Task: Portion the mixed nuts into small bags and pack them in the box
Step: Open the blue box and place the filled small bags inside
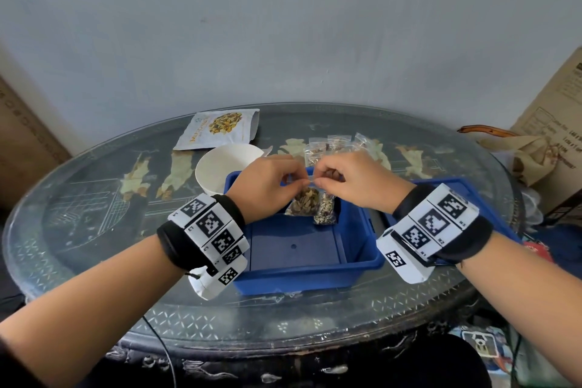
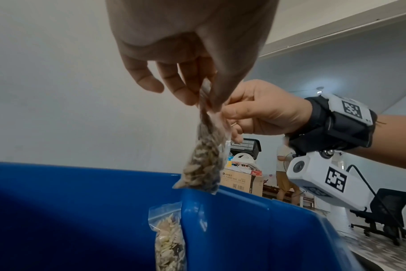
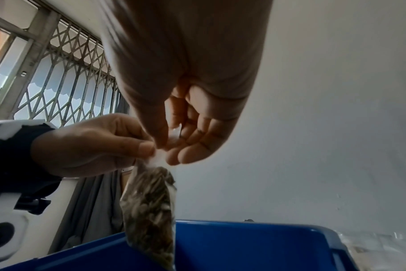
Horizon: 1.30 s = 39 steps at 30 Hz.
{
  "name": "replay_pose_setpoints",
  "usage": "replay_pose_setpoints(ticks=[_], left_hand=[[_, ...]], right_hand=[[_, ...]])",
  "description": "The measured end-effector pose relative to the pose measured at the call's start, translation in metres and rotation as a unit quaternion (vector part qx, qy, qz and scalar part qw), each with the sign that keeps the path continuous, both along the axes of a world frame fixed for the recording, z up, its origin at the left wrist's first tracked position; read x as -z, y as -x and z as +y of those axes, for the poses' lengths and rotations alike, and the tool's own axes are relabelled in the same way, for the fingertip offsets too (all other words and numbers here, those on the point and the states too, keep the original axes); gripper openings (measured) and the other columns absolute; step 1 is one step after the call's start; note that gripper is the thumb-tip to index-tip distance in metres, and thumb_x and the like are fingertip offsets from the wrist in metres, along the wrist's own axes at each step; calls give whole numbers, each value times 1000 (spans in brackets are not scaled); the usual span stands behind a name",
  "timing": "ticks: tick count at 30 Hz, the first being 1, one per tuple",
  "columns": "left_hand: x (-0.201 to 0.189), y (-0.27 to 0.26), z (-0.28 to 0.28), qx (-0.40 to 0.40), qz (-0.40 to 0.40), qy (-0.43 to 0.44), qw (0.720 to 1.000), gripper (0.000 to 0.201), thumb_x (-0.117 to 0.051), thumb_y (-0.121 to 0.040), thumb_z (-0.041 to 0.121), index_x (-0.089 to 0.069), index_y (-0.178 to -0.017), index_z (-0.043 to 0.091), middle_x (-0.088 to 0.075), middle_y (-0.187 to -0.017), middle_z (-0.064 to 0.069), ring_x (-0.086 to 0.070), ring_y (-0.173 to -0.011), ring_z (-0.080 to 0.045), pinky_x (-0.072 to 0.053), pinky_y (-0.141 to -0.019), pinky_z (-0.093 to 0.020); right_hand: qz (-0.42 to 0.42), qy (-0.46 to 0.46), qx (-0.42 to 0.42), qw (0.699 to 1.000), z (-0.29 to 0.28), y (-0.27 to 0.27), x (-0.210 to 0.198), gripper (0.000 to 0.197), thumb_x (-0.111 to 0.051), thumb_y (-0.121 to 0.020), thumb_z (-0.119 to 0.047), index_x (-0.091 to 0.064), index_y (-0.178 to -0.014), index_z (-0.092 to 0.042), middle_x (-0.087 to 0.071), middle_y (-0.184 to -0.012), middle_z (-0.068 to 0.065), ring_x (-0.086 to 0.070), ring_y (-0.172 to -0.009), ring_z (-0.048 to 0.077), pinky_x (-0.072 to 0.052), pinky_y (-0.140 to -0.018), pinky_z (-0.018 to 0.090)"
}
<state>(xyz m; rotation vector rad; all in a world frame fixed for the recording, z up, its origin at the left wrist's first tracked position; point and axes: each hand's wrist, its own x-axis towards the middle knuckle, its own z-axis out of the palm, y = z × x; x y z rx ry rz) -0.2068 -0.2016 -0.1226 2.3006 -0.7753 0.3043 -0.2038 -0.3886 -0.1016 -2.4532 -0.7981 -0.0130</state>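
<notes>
Glass-covered oval tabletop [image 1: 94, 214] carries a blue plastic box [image 1: 302, 264]. Left hand [image 1: 267, 179] and right hand [image 1: 352, 179] each pinch the top of a clear small nut-filled bag [image 1: 304, 201] over it; one filled bag [image 1: 324, 213] already stands inside, several more [image 1: 333, 145] wait behind.

Print on the nut pouch [image 1: 217, 129] too small to read; cardboard carton [image 1: 554, 135] cut off at right.

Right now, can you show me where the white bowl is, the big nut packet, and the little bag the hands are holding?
white bowl [image 1: 220, 164], head view, on its inner wall.
big nut packet [image 1: 217, 129], head view, on its printed front.
little bag [image 1: 304, 201], head view, on the nut-filled lower part.
</notes>
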Motion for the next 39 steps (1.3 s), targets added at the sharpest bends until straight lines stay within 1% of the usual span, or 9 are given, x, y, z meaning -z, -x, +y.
replay_pose_setpoints(ticks=[3, 7, 12, 17, 21, 25, 30, 36, 39], left_hand=[[2, 2, 0, -2, -2, -8, 1000, 22, -59, -82, 30, -71, -79, 13, -60, -68, 2, -50, -64, -10, -37, -60, -15], [1, 5, 2, 16, -1, 2, 1000, 22, -60, -82, 29, -74, -81, 12, -61, -69, 4, -54, -62, -10, -42, -59, -19], [1, 6, 1, 25, 0, 14, 1000, 20, -62, -81, 28, -74, -79, 11, -62, -68, 5, -53, -66, -10, -42, -60, -20], [-3, 4, 6, 42, 8, -23, 999, 17, -66, -83, 26, -74, -85, 12, -63, -73, 7, -54, -71, -6, -41, -62, -12], [-11, 1, 10, 36, 22, -88, 995, 14, -65, -86, 22, -73, -92, 12, -70, -83, -1, -59, -75, -11, -47, -70, -24], [-16, -4, 8, 31, 22, -139, 990, 17, -62, -88, 22, -72, -87, 8, -67, -82, -4, -52, -70, -11, -35, -62, -14], [-20, -16, 1, 36, 60, -163, 984, 17, -64, -87, 21, -74, -87, 8, -72, -82, -4, -59, -70, -14, -35, -63, -13], [-14, -40, -17, 38, 150, -232, 960, 18, -60, -89, 25, -71, -94, 12, -69, -90, 1, -53, -73, -5, -34, -59, -6], [-1, -50, -30, 59, 178, -272, 944, 18, -59, -89, 24, -71, -93, 11, -70, -91, -1, -53, -72, -7, -43, -70, -12]], right_hand=[[-2, 14, -13, 1000, 0, 3, -2, 13, -61, -89, -17, -68, -96, -8, -59, -81, -8, -55, -74, 4, -40, -66, 7], [-27, 14, -24, 999, -1, 6, -2, 14, -61, -89, -17, -70, -94, -6, -69, -86, 4, -61, -76, 15, -47, -70, 23], [-58, -17, -41, 997, -1, 8, 4, 8, -63, -86, -8, -70, -84, -5, -66, -74, 1, -49, -60, 0, -38, -61, 7], [-14, -33, -16, 999, -5, 5, 10, 9, -66, -86, -16, -68, -84, -7, -62, -73, -7, -56, -60, -4, -46, -64, 12], [37, -39, 8, 999, -10, 3, 13, 12, -65, -87, -19, -61, -79, -11, -66, -68, 1, -64, -60, 4, -51, -59, 17], [43, -55, 23, 997, -11, 0, 18, 14, -65, -86, -20, -58, -75, -15, -66, -67, 1, -64, -57, 5, -50, -54, 19], [39, -59, 26, 997, -14, -8, 23, 12, -65, -86, -17, -63, -80, -7, -70, -73, 7, -61, -59, -2, -48, -58, 13], [88, -35, 48, 994, -41, -28, 18, 17, -58, -89, -30, -65, -98, -18, -65, -89, -7, -59, -74, -4, -47, -69, 11], [56, -1, 104, 993, -64, -53, 22, 19, -54, -92, -27, -65, -102, -16, -62, -92, -7, -56, -79, 0, -41, -73, 9]])
